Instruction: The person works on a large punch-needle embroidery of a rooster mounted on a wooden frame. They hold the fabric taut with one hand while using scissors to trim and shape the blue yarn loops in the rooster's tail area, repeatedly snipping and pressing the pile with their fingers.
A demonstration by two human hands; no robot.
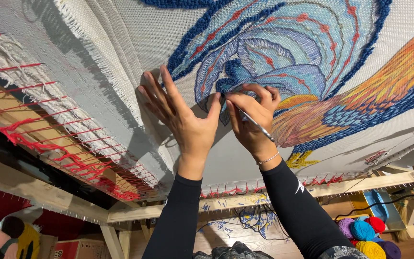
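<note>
Stretched grey backing cloth (135, 29) on wooden frame (245, 199), laced with red cord (73, 163), fills view. Blue tufted pattern (283, 48) directly beyond both hands. Left hand (185, 117) open, fingers spread, flat on cloth. Right hand (254, 117) closed around thin metal tool (257, 123); tool axis runs from pattern edge down-right, tip nearer left thumb. Yarn balls (365, 230) on floor, low right.

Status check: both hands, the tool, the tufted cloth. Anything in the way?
Left hand flat on the stretched cloth. Right hand pinching a thin metal tool at the blue tufted design. Nothing blocking.
</note>
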